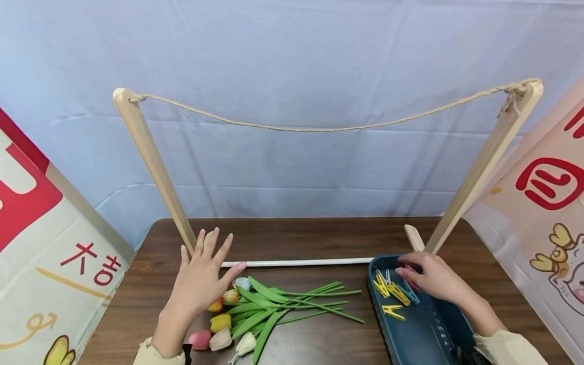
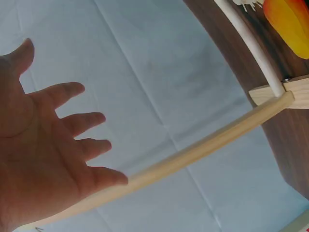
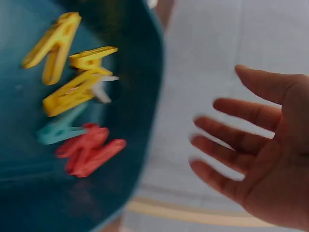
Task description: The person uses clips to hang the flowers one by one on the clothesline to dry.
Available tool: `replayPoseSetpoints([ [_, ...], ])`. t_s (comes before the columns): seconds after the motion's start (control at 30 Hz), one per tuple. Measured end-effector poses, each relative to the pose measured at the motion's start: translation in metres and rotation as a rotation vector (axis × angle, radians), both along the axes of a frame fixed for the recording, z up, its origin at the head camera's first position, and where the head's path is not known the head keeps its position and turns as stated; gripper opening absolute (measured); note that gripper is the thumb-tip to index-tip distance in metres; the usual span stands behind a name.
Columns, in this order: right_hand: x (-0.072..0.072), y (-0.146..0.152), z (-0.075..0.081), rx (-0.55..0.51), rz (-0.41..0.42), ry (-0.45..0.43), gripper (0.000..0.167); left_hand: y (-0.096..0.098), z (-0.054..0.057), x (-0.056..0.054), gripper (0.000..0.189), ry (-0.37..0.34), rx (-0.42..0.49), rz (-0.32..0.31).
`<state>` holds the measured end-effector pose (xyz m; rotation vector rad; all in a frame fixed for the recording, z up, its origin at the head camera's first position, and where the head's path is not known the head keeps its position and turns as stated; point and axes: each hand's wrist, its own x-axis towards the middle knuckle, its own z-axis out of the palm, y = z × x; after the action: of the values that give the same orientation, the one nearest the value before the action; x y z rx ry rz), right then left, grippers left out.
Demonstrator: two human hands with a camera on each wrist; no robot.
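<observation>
My left hand (image 1: 198, 281), fingers spread and palm down, hovers above the flower heads of a bunch of artificial tulips. Their green leaves (image 1: 260, 314) and stems point right; a yellow tulip (image 1: 221, 323) and a pink tulip (image 1: 199, 339) lie among white and orange ones. Over the far right corner of a dark blue tray (image 1: 422, 334) is my right hand (image 1: 435, 276), its fingers loosely extended and holding nothing in the right wrist view. Inside the tray lie several clothespins: yellow clothespins (image 3: 53, 48), a blue-green clothespin (image 3: 60, 128) and red clothespins (image 3: 91, 150), the red ones partly hidden by my fingers in the head view.
Behind the flowers stands a wooden frame with a left post (image 1: 152, 157) and a right post (image 1: 485, 165). A sagging twine rope (image 1: 310, 130) joins their tops, and a white rod (image 1: 296, 262) runs low between them. Pale cloth (image 1: 283, 172) hangs behind the brown table (image 1: 319, 238).
</observation>
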<state>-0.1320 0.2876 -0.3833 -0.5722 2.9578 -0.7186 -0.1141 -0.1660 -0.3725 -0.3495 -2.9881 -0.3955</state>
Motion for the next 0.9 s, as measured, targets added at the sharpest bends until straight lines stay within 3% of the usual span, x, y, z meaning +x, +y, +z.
replayPoseSetpoints([
  [0.13,-0.01,0.013,-0.023,-0.054,0.115,-0.179,0.008,-0.006,-0.005,-0.002,0.061,0.011,0.004,-0.007],
  [0.27,-0.015,0.022,-0.049,-0.076,0.224,-0.275,0.013,-0.011,-0.011,-0.002,0.052,0.034,0.005,-0.003],
  [0.37,-0.016,0.024,-0.065,-0.118,0.249,-0.365,0.016,-0.013,-0.014,-0.001,0.048,0.04,0.004,0.003],
  [0.47,-0.014,0.023,-0.075,-0.128,0.253,-0.395,0.016,-0.013,-0.015,0.0,0.047,0.026,0.001,0.012],
  [0.7,-0.011,0.019,-0.082,-0.033,0.211,-0.365,0.021,-0.012,-0.019,0.001,0.046,0.028,0.005,0.016],
  [0.8,-0.01,0.019,-0.077,-0.012,0.209,-0.333,0.024,-0.009,-0.021,0.0,0.043,0.094,0.019,0.01],
  [0.9,-0.009,0.02,-0.062,-0.001,0.206,-0.248,0.025,-0.002,-0.023,-0.003,0.034,0.182,0.068,-0.001],
])
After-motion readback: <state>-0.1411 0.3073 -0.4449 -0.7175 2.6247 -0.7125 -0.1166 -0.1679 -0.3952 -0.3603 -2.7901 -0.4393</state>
